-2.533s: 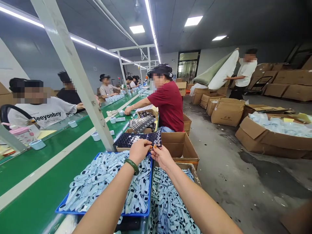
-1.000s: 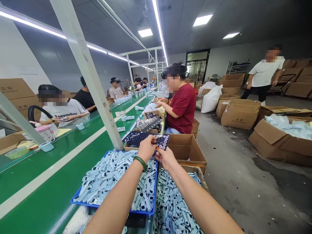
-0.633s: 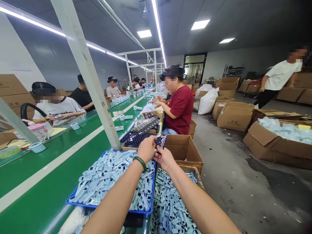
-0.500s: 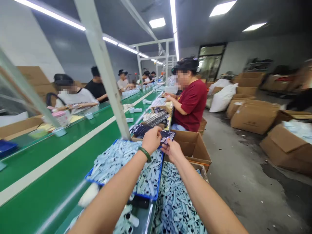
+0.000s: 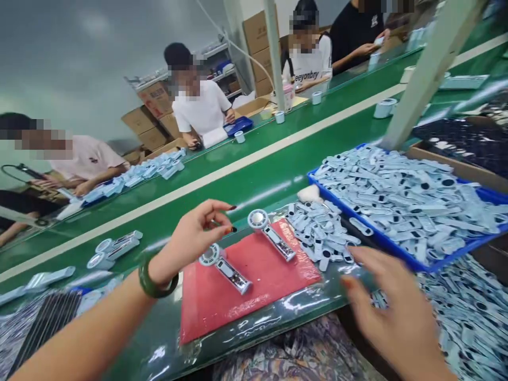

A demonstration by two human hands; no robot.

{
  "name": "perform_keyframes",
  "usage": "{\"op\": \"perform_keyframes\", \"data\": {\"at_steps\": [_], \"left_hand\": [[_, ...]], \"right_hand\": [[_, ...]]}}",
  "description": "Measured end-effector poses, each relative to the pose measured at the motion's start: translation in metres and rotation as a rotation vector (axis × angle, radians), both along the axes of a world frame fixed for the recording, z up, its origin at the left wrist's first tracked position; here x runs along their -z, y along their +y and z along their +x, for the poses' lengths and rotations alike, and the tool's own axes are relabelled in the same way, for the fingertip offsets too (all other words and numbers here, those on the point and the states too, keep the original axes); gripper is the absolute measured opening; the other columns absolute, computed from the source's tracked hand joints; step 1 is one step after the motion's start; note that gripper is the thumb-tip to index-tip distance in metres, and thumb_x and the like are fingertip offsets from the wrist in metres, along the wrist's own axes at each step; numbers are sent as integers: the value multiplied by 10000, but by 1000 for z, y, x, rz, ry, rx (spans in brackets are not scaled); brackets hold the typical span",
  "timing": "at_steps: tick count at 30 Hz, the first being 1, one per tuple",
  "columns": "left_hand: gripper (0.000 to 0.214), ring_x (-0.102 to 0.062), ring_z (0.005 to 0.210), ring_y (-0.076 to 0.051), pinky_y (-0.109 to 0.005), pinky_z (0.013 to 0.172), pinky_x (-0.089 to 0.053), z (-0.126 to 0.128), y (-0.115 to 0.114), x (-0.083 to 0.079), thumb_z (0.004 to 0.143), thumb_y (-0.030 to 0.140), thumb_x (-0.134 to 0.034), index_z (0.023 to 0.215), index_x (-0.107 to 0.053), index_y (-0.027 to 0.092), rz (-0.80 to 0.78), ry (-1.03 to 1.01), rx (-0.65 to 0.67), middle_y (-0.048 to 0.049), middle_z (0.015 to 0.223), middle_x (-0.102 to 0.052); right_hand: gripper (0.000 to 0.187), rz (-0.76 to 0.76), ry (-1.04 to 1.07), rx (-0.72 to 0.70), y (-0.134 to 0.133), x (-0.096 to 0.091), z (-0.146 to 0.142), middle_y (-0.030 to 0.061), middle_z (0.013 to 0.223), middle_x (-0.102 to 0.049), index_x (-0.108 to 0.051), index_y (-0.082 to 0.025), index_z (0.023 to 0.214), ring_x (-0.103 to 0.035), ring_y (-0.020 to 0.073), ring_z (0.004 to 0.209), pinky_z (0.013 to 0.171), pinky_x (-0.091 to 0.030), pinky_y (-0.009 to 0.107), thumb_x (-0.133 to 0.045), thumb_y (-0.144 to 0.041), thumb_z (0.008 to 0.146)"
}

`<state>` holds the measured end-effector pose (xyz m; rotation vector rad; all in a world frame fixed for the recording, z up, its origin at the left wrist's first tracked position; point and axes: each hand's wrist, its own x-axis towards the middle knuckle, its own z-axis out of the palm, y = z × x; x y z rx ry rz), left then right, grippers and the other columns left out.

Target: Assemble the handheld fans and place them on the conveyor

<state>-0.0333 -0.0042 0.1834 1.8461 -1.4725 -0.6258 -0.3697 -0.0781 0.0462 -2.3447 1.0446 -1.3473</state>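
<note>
Two pale-blue handheld fans lie on a red mat [image 5: 206,312]. The left fan [image 5: 232,275] and the right fan [image 5: 273,235] both have uncovered handles with circuit parts showing. My left hand [image 5: 194,235], a green bangle on its wrist, hovers above the left fan with thumb and fingers apart and nothing between them. Right of the mat, a loose heap of light-blue handle pieces [image 5: 317,227] with dark ovals lies on the worktop. My right hand [image 5: 392,307], somewhat blurred, is near that heap with fingers apart and no object visible in them.
A blue tray [image 5: 359,230] full of similar pieces stands at the right, with more pieces [image 5: 472,317] below it. Behind runs a green conveyor belt [image 5: 254,174] bearing further fans [image 5: 113,248]. A slanted post [image 5: 432,74] rises beyond the tray. Several people sit across the belt.
My view has swung left and down to the red mat. Both hands have let go of the dark patterned sheet beyond the tray and come back over the worktop.
</note>
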Motion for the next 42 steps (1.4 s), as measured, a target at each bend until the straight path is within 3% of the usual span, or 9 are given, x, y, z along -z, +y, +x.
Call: {"op": "perform_keyframes", "data": {"at_steps": [2, 4, 8, 11, 18, 27, 32, 36, 42], "left_hand": [[411, -642, 756, -124, -222, 619, -492, 2, 23, 16, 836, 300, -663, 1219, -553, 196, 31, 34, -27, -21, 902, -674], [400, -629, 761, -106, -224, 652, -490, -4, 28, 26, 858, 276, -650, 1244, -551, 236, 9, -22, 13, 6, 906, -673], [460, -611, 858, -79, -226, 782, -474, -17, 1, 40, 883, 158, -625, 1307, -521, 301, -180, -231, 165, 51, 961, -668], [514, -562, 950, -108, -251, 836, -443, -19, -32, 48, 892, 80, -589, 1355, -489, 280, -266, -405, 310, 45, 978, -660], [518, -502, 901, -169, -281, 779, -426, -12, -80, 55, 932, 105, -506, 1433, -466, 229, -139, -629, 576, -40, 925, -618], [544, -501, 907, -160, -253, 765, -414, -14, -91, 51, 953, 91, -453, 1477, -413, 231, -34, -645, 684, -47, 914, -587], [619, -492, 920, -168, -248, 760, -421, -17, -92, 45, 915, 25, -448, 1499, -377, 220, -8, -773, 753, -57, 931, -574], [670, -453, 903, -193, -274, 745, -398, -22, -91, 40, 871, -67, -332, 1506, -354, 146, -29, -891, 828, -66, 871, -590], [671, -439, 866, -197, -276, 694, -341, -25, -93, 37, 856, -76, -337, 1485, -374, 156, -33, -929, 863, -55, 808, -588]], "right_hand": [[448, -61, 100, -149, 24, 0, 50, 84, 1336, -531, -506, -163, 1376, -512, 219, 1222, 1027, -444, 382, -487, -407, 1001], [484, -101, 141, -124, 31, 5, 88, 94, 1397, -481, -479, -120, 1404, -475, 238, 1265, 1056, -437, 403, -480, -391, 1003], [444, -92, 255, 33, 23, 22, 120, 100, 1348, -513, -481, -84, 1388, -502, 239, 1185, 954, -486, 399, -445, -306, 1004], [388, -95, 271, 57, 20, 30, 122, 59, 1290, -551, -496, -105, 1363, -521, 193, 1111, 929, -487, 362, -429, -239, 1005], [399, -52, 294, 48, 22, 30, 121, 46, 1320, -531, -499, -115, 1380, -501, 190, 1159, 997, -447, 357, -457, -242, 1005], [397, -5, 274, 18, 21, 27, 117, 30, 1343, -525, -492, -143, 1383, -498, 185, 1176, 996, -429, 343, -487, -239, 998], [395, 14, 274, 12, 20, 27, 117, 20, 1362, -512, -488, -150, 1383, -498, 184, 1172, 999, -416, 339, -485, -247, 999], [386, 14, 266, 12, 21, 27, 117, 30, 1326, -531, -493, -148, 1371, -497, 183, 1165, 1005, -409, 337, -488, -239, 995], [381, 12, 261, 11, 21, 25, 116, 34, 1322, -532, -497, -143, 1364, -500, 184, 1156, 998, -410, 337, -490, -237, 995]]}}
